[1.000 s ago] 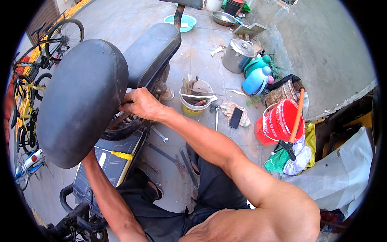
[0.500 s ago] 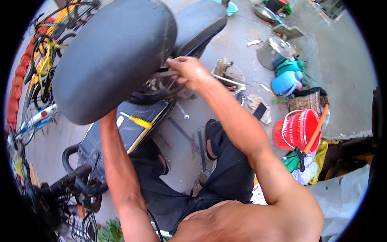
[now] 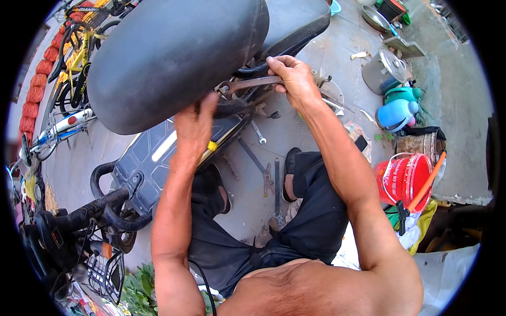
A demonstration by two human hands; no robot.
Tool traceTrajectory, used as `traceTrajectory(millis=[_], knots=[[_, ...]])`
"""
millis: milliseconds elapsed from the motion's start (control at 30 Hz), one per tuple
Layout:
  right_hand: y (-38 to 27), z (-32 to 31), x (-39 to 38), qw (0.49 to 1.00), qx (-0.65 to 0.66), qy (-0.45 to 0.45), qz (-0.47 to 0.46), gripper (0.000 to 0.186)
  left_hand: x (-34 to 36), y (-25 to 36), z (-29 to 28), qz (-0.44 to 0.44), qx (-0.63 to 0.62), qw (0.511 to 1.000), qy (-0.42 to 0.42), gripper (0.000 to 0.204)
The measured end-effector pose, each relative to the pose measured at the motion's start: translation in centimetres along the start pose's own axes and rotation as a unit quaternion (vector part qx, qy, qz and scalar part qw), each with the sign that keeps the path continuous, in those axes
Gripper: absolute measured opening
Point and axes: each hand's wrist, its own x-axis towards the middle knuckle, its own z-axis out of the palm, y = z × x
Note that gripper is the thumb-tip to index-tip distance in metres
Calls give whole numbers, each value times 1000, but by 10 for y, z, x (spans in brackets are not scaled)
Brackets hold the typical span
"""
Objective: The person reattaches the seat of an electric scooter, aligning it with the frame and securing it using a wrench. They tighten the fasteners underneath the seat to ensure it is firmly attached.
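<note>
A large black scooter seat [image 3: 174,58] takes up the upper left, with a second black seat [image 3: 295,26] behind it. My right hand [image 3: 296,79] is closed around the handle of a rusty wrench [image 3: 253,82]. The wrench's jaw end sits at a bolt or nut under the seat's right edge. My left hand [image 3: 196,124] reaches up beneath the seat beside the jaw; it is blurred and its fingers are partly hidden. Below my left hand lies the scooter's dark footboard [image 3: 142,168], where the yellow handle of a screwdriver [image 3: 212,146] shows past my wrist.
Several wrenches, including an open-end wrench [image 3: 259,132], and pliers [image 3: 269,181] lie on the floor between my feet. A red bucket [image 3: 403,179], a blue jug [image 3: 396,114] and a lidded metal pot [image 3: 385,71] stand right. Handlebars [image 3: 79,221] are lower left; bicycles [image 3: 79,63] stand beyond.
My left hand has come up from under the seat toward the bolt. The wrench now shows more fully, its jaw at the bolt. The view has shifted, moving the scene right.
</note>
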Motion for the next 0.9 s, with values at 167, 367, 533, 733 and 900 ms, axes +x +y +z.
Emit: traceTrajectory(millis=[167, 367, 533, 733, 900], knots=[[-5, 18, -10, 1000, -22, -8, -17, 26, -3, 20, 15, -96, -188, 975, -63, 19], [-9, 12, -11, 991, 89, -98, 34, 36, 4, 26, 3, -179, -307, 934, -31, 18], [-8, 17, -16, 976, 133, -137, 105, 32, 7, 18, -2, -175, -360, 916, 18, 20], [-5, 13, -13, 984, 62, -144, 85, 23, 9, 24, 1, -183, -316, 931, 19, 21], [-5, 19, -5, 978, 136, -154, 23, 17, 7, -19, -1, -61, -129, 981, 131, 19]])
